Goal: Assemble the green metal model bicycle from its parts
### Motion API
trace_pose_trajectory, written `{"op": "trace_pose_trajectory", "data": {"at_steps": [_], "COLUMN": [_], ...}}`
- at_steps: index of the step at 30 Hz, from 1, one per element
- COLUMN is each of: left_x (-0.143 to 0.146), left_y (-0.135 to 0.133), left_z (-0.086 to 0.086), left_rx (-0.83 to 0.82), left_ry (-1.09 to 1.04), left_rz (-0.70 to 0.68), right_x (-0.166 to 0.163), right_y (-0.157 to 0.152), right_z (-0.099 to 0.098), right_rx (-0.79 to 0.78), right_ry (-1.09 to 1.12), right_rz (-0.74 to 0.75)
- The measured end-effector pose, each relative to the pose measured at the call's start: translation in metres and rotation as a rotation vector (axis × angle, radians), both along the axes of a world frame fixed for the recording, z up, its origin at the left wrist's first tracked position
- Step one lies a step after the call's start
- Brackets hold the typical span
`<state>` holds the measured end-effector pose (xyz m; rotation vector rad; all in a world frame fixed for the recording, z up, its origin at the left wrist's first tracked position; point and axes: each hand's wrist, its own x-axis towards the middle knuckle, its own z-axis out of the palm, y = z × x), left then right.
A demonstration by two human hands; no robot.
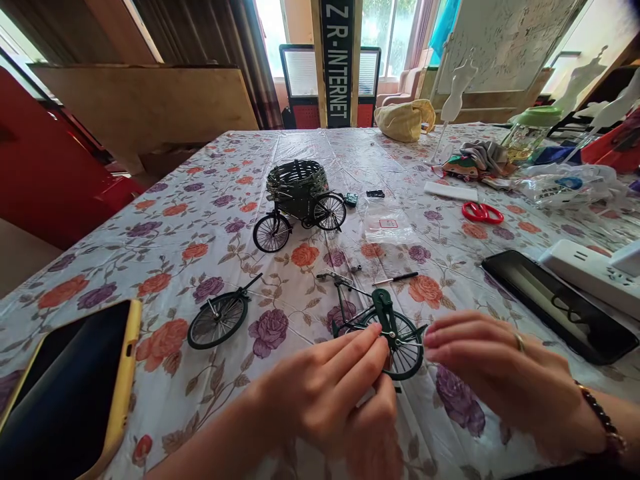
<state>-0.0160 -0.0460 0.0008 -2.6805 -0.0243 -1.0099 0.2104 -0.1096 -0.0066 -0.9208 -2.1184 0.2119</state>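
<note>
My left hand point(330, 393) pinches the dark green frame of a miniature model bicycle point(384, 320), which has one spoked wheel attached. My right hand point(500, 363) hovers open just right of that wheel point(404, 353), its fingertips almost touching the tyre. A loose spoked wheel with a black fork point(218, 321) lies to the left. A small black screwdriver point(395, 279) and a metal handlebar piece point(336, 277) rest just above the frame. Farther back stands a finished model bicycle with a woven basket point(299, 200).
A floral plastic-covered tablecloth point(215, 267) covers the table. A yellow-cased phone point(70, 393) lies at front left; a black tablet point(560, 307) and white power strip point(590, 273) lie right. Red scissors point(482, 213), a small clear bag point(387, 223) and cloth scraps lie farther back.
</note>
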Motion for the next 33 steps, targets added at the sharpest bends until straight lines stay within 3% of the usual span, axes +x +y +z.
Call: {"op": "trace_pose_trajectory", "data": {"at_steps": [3, 7, 12, 18, 22, 33], "left_x": [0.0, 0.001, -0.001, -0.002, -0.004, 0.002], "left_y": [0.0, 0.004, 0.018, 0.024, 0.022, 0.012], "left_z": [0.0, 0.0, -0.005, -0.005, -0.004, 0.0], "left_rx": [-0.002, -0.064, -0.159, -0.332, -0.424, -0.602], "left_ry": [-0.006, 0.029, 0.039, 0.144, 0.095, -0.172], "left_rz": [0.009, -0.026, -0.099, -0.162, -0.185, -0.187], "right_x": [-0.011, -0.016, -0.01, -0.011, -0.017, -0.031], "right_y": [0.007, 0.019, 0.026, 0.024, 0.02, 0.01], "right_z": [-0.003, 0.004, 0.011, 0.016, 0.023, 0.032], "right_rx": [-0.211, -0.454, -0.637, -0.768, -0.751, -0.337], "right_ry": [0.379, 0.606, 0.713, 0.663, 0.654, 0.272], "right_rz": [-0.238, -0.233, -0.222, -0.224, -0.204, -0.109]}}
